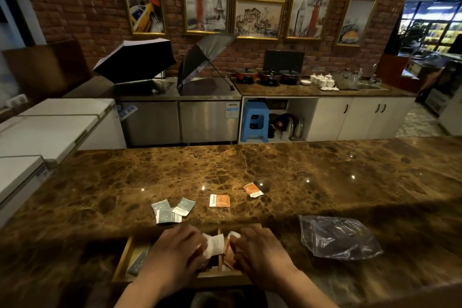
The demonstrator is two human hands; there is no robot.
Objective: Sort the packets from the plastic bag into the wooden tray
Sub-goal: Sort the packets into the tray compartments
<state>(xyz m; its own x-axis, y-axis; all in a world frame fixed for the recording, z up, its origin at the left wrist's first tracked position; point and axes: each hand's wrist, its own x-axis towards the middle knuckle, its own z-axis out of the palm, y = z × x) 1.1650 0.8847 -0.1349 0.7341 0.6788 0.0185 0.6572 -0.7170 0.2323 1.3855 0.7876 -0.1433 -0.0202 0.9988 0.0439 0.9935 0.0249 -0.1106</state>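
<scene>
A wooden tray [123,260] with dividers sits at the near edge of the marble counter. Both hands are over it. My left hand [175,247] pinches a white packet [214,245] above the middle compartment. My right hand [260,250] grips orange packets [228,252] at the right compartment. A grey packet [138,261] lies in the left compartment. Three grey packets [170,210] lie loose on the counter beyond the tray, with two orange packets [219,200] further right, the second one [253,189] tilted. The crumpled clear plastic bag [337,237] lies to the right.
The brown marble counter [250,165] stretches wide beyond the packets. Behind it stand steel cabinets with two open umbrellas [136,60], a blue stool [255,121], pots and white cups on a back counter. White chest freezers [50,125] stand at left.
</scene>
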